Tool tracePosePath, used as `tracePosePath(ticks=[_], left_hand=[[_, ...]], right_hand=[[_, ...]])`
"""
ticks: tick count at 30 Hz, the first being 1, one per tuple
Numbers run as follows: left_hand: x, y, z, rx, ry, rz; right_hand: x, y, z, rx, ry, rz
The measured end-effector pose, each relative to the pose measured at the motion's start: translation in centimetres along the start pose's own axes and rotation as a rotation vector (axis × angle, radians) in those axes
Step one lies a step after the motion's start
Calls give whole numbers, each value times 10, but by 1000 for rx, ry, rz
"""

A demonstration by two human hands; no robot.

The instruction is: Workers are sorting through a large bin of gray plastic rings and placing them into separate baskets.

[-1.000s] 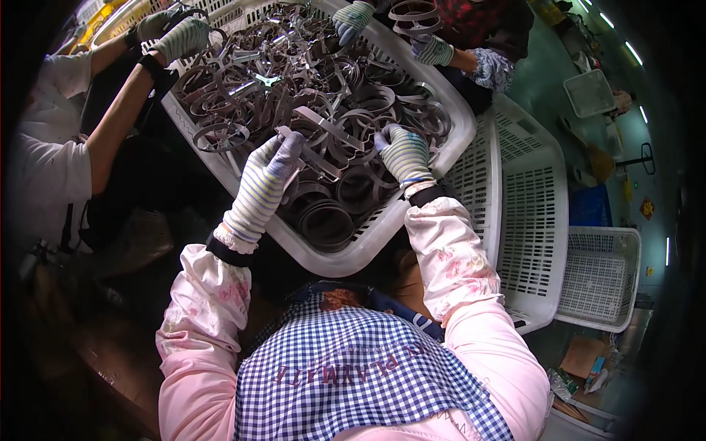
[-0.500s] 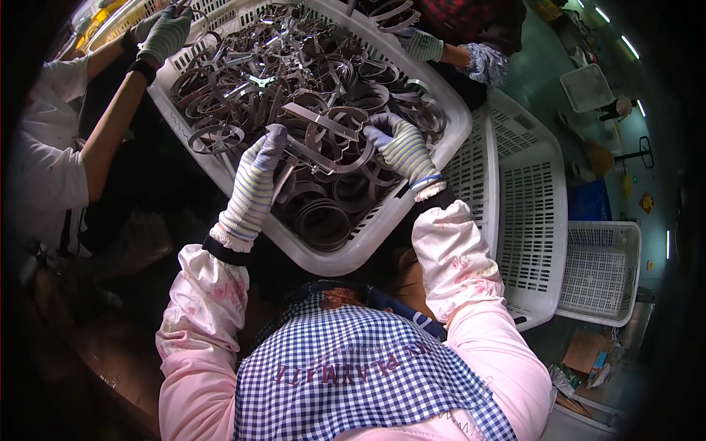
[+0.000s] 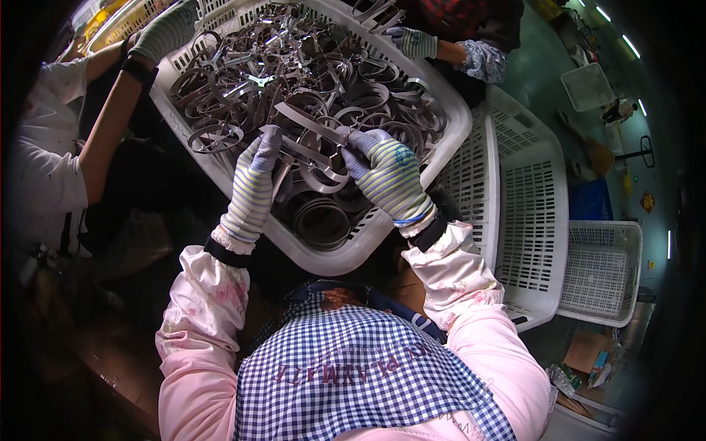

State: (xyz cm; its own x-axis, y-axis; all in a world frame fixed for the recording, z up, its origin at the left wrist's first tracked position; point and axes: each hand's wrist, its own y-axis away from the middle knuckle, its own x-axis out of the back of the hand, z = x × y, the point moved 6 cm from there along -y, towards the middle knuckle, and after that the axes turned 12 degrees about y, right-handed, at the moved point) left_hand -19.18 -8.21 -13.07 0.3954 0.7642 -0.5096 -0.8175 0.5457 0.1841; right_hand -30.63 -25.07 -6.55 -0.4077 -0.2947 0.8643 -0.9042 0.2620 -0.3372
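A white plastic basket [image 3: 346,259] is heaped with dark metal band rings [image 3: 322,224] and shiny bent metal pieces. Above its near end, my left hand [image 3: 252,184], in a striped glove, is closed with thumb and fingers on a metal strip piece [image 3: 307,153]. My right hand [image 3: 393,173], gloved likewise, pinches the other end of the metal strips, its fingertips close together. Another flat strip [image 3: 301,119] slants up just beyond my fingers. How these strips join one another is hard to make out against the heap.
At the far left, a co-worker's gloved hand [image 3: 168,33] is at the basket's rim. Another person's gloved hand [image 3: 415,42] reaches over the far right side. Stacked white baskets [image 3: 533,206] stand to my right, with a smaller white basket [image 3: 599,268] beyond.
My right hand has moved left, toward my left hand, and turned so its back shows more. The strips have tilted with it. The left co-worker's hand has shifted.
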Motion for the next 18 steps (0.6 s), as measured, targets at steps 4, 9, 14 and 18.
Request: tracePosePath(ticks=[4, 9, 14, 18], left_hand=[[-1, -4, -1, 21, 118, -44], [-4, -1, 8, 38, 79, -73], [-18, 15, 20, 7, -73, -201], [-38, 28, 22, -13, -26, -308]], right_hand=[[-13, -9, 16, -71, -324, 149], [2, -9, 68, -258, -309, 187], [28, -12, 58, -292, 74, 296], [32, -12, 56, -256, 74, 360]])
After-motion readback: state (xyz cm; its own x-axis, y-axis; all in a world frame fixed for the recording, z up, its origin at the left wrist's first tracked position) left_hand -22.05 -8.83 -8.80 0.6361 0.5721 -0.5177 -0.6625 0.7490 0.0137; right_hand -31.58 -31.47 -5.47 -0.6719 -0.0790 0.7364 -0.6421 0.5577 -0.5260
